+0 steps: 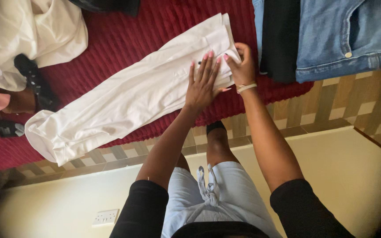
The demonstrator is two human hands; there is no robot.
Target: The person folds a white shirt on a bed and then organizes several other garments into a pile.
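Item: white folded garment (128,94), lying on the dark red bedspread (124,35). Its long axis runs on a slant, from the bunched end at the near left to the squared, collar-like end at the far right. Both of your hands are at that far-right end; the rest of its length trails away to your left, untouched.

Left hand (203,83): open, fingers spread, palm pressed flat on the cloth, grasping nothing. The garment lies directly beneath it and stretches off to its left.

Right hand (242,66): fingers curled around the garment's far-right edge, pinching the fold there. The cloth lies just left of it, touching. This hand is the one nearer the end of the garment; the left sits just inboard of it, and the two are almost touching.

Nearby: blue jeans (349,35) and a black garment (281,39) to the right, apart from the white one; another white cloth heap (31,31) at the far left.
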